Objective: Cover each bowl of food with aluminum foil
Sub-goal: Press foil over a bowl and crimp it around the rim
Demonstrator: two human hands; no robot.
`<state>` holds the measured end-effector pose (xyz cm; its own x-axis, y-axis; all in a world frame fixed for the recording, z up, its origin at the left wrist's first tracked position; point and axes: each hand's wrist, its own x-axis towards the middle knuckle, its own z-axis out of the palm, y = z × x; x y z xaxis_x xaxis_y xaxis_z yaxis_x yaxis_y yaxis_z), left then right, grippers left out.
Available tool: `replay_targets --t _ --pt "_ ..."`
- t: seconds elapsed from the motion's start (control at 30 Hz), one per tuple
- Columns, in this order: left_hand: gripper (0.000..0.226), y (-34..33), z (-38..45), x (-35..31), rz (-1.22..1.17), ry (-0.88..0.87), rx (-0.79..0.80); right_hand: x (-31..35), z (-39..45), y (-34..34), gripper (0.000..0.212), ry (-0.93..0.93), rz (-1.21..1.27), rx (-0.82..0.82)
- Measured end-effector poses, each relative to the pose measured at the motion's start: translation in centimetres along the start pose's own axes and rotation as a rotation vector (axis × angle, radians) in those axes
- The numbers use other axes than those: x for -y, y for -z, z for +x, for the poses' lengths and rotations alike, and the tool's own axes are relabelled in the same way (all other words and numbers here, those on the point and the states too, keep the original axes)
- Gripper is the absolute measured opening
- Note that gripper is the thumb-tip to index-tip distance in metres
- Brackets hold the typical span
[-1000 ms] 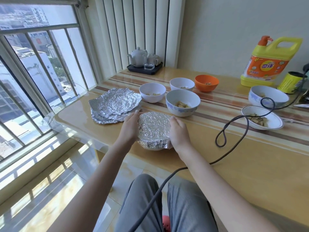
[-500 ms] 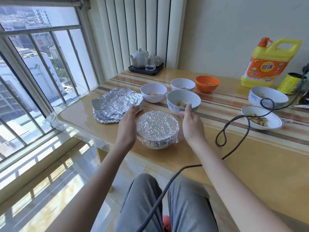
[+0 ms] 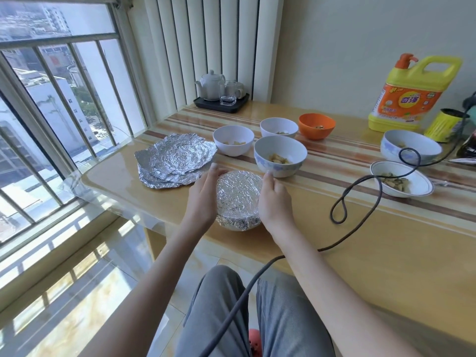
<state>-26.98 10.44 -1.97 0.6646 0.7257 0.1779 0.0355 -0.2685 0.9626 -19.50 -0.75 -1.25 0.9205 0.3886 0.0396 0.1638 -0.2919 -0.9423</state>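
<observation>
Foil-covered bowl (image 3: 238,199) sits between left hand (image 3: 203,199) and right hand (image 3: 274,203), both flat against its sides

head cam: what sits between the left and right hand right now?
The foil-covered bowl sits between the left hand and right hand, both laid against its sides with straight fingers; the head view shows it.
</observation>
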Motion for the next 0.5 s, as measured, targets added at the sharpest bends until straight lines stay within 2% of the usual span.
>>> replay_targets --t 0.13,0.2,0.27,0.33,0.4,0.43,0.5 --pt "0.045 -1.5 -1.8 -0.6 0.076 -0.006 -0.142 0.7 0.9 1.5 0.047 -0.012 0.021 0.149" --pt "0.038 -2.2 -2.8 -1.2 0.044 0.006 -0.208 0.8 1.6 2.0 0.057 -0.008 0.025 0.264" --pt "0.035 -2.4 -3.4 -1.7 0.004 0.023 -0.186 1.2 1.9 2.3 0.065 -0.022 -0.025 0.305" --pt "0.042 -1.6 -3.2 -1.4 0.03 0.005 -0.145 1.0 1.7 2.7 0.069 -0.032 -0.029 0.207" --pt "0.056 -0.3 -2.2 -1.2 0.055 -0.068 -0.167 0.7 0.8 2.9 0.062 -0.021 0.024 0.063" --pt "0.054 0.2 -1.5 -1.0 0.028 -0.093 -0.173 0.7 0.0 2.8 0.056 0.003 0.051 0.03" --pt "0.042 0.6 -0.3 -1.1 -0.044 -0.078 -0.089 0.4 -1.5 1.8 0.049 0.04 0.07 0.042"
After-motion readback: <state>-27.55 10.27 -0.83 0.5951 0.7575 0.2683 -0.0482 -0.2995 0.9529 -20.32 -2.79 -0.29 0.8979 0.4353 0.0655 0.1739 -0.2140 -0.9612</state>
